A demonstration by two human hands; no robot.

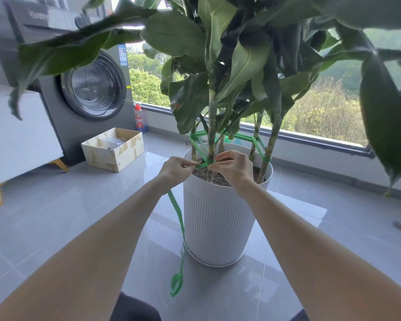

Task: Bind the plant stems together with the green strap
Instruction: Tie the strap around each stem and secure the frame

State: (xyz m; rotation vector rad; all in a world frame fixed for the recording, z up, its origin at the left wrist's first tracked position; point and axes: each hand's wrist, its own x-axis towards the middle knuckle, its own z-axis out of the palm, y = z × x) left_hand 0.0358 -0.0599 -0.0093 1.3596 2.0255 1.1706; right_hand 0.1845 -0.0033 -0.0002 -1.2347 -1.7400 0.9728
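A tall leafy plant with several thin stems [211, 126] grows in a white ribbed pot [215, 223] on the floor. A green strap [243, 136] runs from stem to stem above the soil and wraps the front stem. My left hand [175, 167] pinches the strap just left of the front stem. My right hand [232, 166] pinches the strap at the wrap on that stem. The strap's loose tail [180, 224] hangs down beside the pot from under my left hand, ending in a small roll near the floor.
A grey washing machine [79, 84] stands at the back left, with a small wooden box [112, 148] and a red-capped bottle [139, 118] beside it. A white cabinet [16, 135] is at far left. A window ledge [310, 142] runs behind the pot. Large leaves hang overhead.
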